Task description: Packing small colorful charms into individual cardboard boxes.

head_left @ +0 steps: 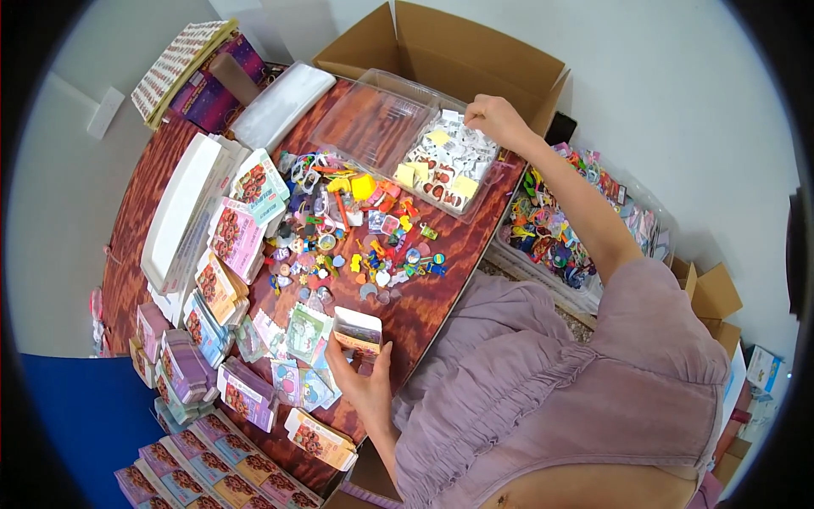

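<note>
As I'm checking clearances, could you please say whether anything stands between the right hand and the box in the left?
Only low things lie between right hand and box: the tray's rim, then small toys on the table.

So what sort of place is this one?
Probably a small packing workspace: loose trinkets spread across the table, rows of printed boxes at the lower left, and a small open carton in the left hand.
</note>
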The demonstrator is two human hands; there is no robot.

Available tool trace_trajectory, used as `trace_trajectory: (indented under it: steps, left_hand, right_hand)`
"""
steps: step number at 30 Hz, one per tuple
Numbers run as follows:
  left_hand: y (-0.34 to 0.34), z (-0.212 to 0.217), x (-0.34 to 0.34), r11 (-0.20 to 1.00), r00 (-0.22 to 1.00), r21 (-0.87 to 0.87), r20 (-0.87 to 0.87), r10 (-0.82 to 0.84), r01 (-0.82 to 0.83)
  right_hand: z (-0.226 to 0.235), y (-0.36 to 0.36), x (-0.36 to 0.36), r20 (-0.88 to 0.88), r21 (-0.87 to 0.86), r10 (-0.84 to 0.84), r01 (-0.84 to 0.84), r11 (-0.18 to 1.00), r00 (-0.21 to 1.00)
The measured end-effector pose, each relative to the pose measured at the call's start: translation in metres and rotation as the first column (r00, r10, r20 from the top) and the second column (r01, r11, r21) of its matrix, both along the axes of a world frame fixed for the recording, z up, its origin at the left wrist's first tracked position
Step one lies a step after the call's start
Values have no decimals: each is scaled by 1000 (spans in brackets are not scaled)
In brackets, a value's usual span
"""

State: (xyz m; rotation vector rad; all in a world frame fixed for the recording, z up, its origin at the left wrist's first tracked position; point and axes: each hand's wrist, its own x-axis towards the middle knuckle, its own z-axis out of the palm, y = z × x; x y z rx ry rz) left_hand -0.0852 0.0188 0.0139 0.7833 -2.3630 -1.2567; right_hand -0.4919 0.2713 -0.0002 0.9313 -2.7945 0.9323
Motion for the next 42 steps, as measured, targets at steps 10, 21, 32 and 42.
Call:
trace_trajectory:
  steps: [10,21,32,42]
  left_hand:
    - [-2,-4,14,989,995,115,-11,95,-93]
    - [1,0,-8,997,997,3,1,82,-82]
    - [-1,-7,12,968,969,-57,22,247,-245]
    - [-4,-9,16,914,921,166,-61,384,-370]
  right_hand:
    - [33,-20,22,441,-375,-74,259,890,894]
    - [66,-164,240,145,-457,501,-391,799,854]
    - [38,-201,273,-69,-206,643,-642,739,763]
    - [41,-179,286,151,-551,651,-483,680,744]
